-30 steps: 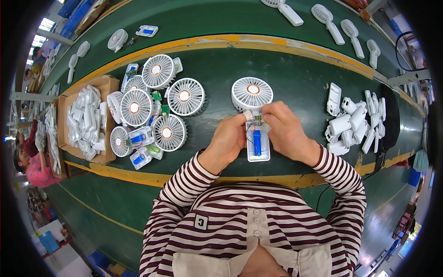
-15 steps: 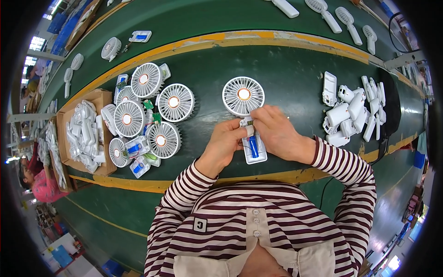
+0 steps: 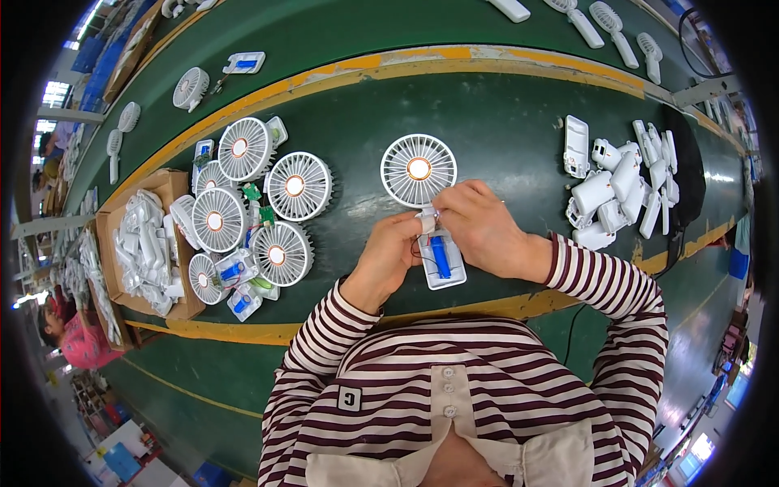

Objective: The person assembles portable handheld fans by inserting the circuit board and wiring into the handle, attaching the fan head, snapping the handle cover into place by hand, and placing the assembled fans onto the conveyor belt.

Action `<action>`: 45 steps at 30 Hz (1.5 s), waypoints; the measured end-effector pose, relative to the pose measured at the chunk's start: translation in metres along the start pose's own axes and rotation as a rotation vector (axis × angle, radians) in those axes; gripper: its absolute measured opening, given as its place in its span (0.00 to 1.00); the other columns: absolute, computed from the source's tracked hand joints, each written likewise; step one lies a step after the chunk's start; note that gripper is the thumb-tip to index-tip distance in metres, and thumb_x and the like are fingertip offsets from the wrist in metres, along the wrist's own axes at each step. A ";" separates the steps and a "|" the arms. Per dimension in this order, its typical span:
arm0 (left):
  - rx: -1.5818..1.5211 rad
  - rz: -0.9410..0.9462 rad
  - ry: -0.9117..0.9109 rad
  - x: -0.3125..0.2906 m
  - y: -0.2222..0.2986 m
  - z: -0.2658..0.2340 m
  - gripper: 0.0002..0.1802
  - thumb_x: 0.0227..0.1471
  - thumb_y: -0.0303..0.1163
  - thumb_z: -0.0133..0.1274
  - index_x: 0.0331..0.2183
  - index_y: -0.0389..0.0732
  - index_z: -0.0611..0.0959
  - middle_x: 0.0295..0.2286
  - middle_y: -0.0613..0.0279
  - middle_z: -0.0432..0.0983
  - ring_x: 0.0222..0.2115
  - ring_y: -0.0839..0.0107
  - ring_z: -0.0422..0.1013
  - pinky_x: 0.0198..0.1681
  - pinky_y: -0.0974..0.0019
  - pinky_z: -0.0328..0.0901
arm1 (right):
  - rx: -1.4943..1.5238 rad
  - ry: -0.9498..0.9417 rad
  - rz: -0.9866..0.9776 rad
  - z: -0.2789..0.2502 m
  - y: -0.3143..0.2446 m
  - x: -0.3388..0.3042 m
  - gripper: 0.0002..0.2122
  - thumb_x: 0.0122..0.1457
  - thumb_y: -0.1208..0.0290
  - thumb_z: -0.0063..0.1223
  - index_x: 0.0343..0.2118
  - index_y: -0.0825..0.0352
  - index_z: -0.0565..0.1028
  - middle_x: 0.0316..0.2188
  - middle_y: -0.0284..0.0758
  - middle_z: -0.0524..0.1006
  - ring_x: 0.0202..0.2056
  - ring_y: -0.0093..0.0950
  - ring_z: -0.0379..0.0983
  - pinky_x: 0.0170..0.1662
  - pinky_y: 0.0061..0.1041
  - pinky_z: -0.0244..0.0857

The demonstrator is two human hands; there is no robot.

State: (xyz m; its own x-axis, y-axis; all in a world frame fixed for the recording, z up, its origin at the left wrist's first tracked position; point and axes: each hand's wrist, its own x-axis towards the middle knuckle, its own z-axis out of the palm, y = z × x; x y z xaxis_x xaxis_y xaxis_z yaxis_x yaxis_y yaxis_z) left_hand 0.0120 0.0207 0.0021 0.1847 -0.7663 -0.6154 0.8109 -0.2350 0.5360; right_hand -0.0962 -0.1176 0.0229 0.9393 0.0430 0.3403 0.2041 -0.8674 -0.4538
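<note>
A white handheld fan (image 3: 419,170) lies in front of me, its round grille pointing away and its handle toward me. The handle shell (image 3: 445,277) is open and a blue battery (image 3: 440,256) shows inside, with thin dark wires beside it. My left hand (image 3: 388,256) is closed on the left side of the handle just under the fan head. The fingers of my right hand (image 3: 479,226) are pinched together at the handle's neck. What those fingertips hold, if anything, is hidden behind them.
Several fan heads (image 3: 299,186) with open handles crowd the left, beside a cardboard box (image 3: 197,300) of white parts. White handle shells (image 3: 593,192) are heaped at right near a black object (image 3: 690,183). Finished-looking fans (image 3: 614,32) lie on the green surface beyond the yellow edge.
The fan and both hands sit slightly further left in view, as does the pile of fans. My right fingers have shifted a little at the neck; the left grip stays.
</note>
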 end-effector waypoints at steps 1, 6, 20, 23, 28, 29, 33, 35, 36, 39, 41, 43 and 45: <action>0.004 -0.009 -0.019 0.002 0.000 0.000 0.10 0.48 0.26 0.46 0.35 0.33 0.75 0.26 0.62 0.73 0.24 0.76 0.71 0.29 0.72 0.67 | 0.015 0.027 0.007 0.000 0.000 0.000 0.08 0.35 0.79 0.52 0.22 0.70 0.69 0.29 0.36 0.68 0.32 0.32 0.65 0.38 0.28 0.58; 0.060 -0.027 -0.041 -0.002 0.004 0.002 0.11 0.49 0.28 0.48 0.36 0.34 0.75 0.27 0.63 0.73 0.24 0.77 0.71 0.28 0.74 0.66 | 0.051 0.057 0.052 -0.004 -0.005 0.001 0.08 0.35 0.82 0.51 0.23 0.69 0.70 0.29 0.36 0.68 0.32 0.33 0.66 0.37 0.29 0.59; -0.134 0.444 0.187 0.014 0.004 0.021 0.09 0.50 0.25 0.49 0.37 0.37 0.75 0.33 0.65 0.74 0.29 0.79 0.69 0.31 0.75 0.64 | -0.038 0.440 0.392 0.039 -0.028 0.013 0.36 0.34 0.71 0.56 0.50 0.75 0.56 0.48 0.51 0.58 0.49 0.48 0.55 0.50 0.44 0.50; -0.212 0.450 0.183 0.017 0.001 0.025 0.09 0.50 0.24 0.48 0.37 0.37 0.75 0.33 0.65 0.73 0.31 0.79 0.68 0.33 0.75 0.62 | -0.045 0.489 0.368 0.041 -0.018 0.018 0.37 0.34 0.73 0.57 0.51 0.75 0.55 0.49 0.52 0.58 0.47 0.48 0.57 0.49 0.41 0.51; -0.206 0.517 0.111 0.018 0.003 0.025 0.13 0.51 0.25 0.47 0.41 0.36 0.73 0.37 0.63 0.71 0.37 0.75 0.68 0.42 0.70 0.63 | 0.102 0.559 0.419 0.040 -0.015 0.015 0.33 0.37 0.74 0.57 0.50 0.74 0.57 0.45 0.48 0.63 0.43 0.44 0.62 0.46 0.37 0.56; -0.231 0.520 0.083 0.018 0.005 0.023 0.15 0.51 0.25 0.47 0.43 0.36 0.71 0.39 0.59 0.70 0.40 0.70 0.67 0.45 0.66 0.63 | 0.223 0.592 0.493 0.041 -0.015 0.014 0.31 0.38 0.75 0.57 0.48 0.73 0.59 0.43 0.46 0.65 0.42 0.42 0.63 0.45 0.36 0.58; -0.222 0.530 0.062 0.011 0.007 0.021 0.18 0.50 0.25 0.47 0.45 0.35 0.69 0.43 0.51 0.68 0.45 0.61 0.66 0.49 0.60 0.61 | 0.701 0.631 0.700 0.044 -0.014 0.016 0.24 0.44 0.79 0.54 0.47 0.72 0.63 0.38 0.41 0.69 0.34 0.28 0.68 0.37 0.24 0.64; -0.140 0.571 0.071 0.009 0.002 0.015 0.17 0.49 0.23 0.47 0.44 0.34 0.70 0.42 0.51 0.70 0.43 0.61 0.67 0.48 0.61 0.62 | 0.873 0.537 0.808 0.043 -0.013 0.013 0.24 0.47 0.80 0.54 0.50 0.71 0.63 0.34 0.31 0.70 0.36 0.21 0.67 0.42 0.20 0.62; -0.011 0.595 0.136 0.011 -0.002 0.012 0.17 0.49 0.22 0.48 0.43 0.32 0.71 0.41 0.51 0.71 0.42 0.63 0.69 0.47 0.62 0.63 | 1.081 0.557 0.832 0.045 -0.011 0.013 0.23 0.49 0.81 0.52 0.51 0.70 0.63 0.35 0.31 0.71 0.37 0.21 0.67 0.43 0.20 0.62; 0.078 0.701 0.093 0.012 -0.009 0.016 0.14 0.47 0.20 0.50 0.39 0.30 0.75 0.36 0.57 0.74 0.36 0.74 0.70 0.41 0.72 0.64 | 1.180 0.507 0.905 0.032 -0.014 0.008 0.23 0.49 0.84 0.49 0.51 0.71 0.62 0.37 0.34 0.72 0.39 0.21 0.67 0.43 0.20 0.61; 0.101 0.700 0.054 0.010 -0.008 0.016 0.14 0.47 0.21 0.50 0.39 0.29 0.75 0.36 0.56 0.74 0.36 0.73 0.71 0.42 0.72 0.64 | 1.147 0.524 0.896 0.033 -0.014 0.006 0.22 0.50 0.82 0.48 0.50 0.73 0.61 0.31 0.31 0.71 0.30 0.18 0.66 0.34 0.17 0.63; 0.136 0.639 0.031 0.011 -0.012 0.016 0.14 0.47 0.20 0.50 0.39 0.29 0.75 0.36 0.57 0.75 0.35 0.74 0.71 0.41 0.72 0.64 | 1.093 0.544 0.877 0.039 -0.012 0.002 0.22 0.48 0.83 0.45 0.49 0.73 0.63 0.30 0.34 0.72 0.30 0.21 0.68 0.34 0.19 0.64; 0.159 0.658 0.030 0.017 -0.018 0.025 0.11 0.47 0.20 0.51 0.36 0.32 0.76 0.31 0.65 0.74 0.30 0.80 0.69 0.34 0.76 0.64 | 0.766 0.544 0.745 0.039 -0.009 -0.006 0.20 0.47 0.80 0.44 0.47 0.72 0.65 0.31 0.40 0.74 0.31 0.29 0.72 0.34 0.25 0.65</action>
State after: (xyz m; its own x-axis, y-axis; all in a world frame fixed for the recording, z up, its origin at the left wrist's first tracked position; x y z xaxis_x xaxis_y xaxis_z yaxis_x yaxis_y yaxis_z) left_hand -0.0130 -0.0025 -0.0033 0.6289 -0.7637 -0.1459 0.4328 0.1880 0.8817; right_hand -0.0934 -0.0908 -0.0070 0.6941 -0.7198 0.0055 -0.0556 -0.0613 -0.9966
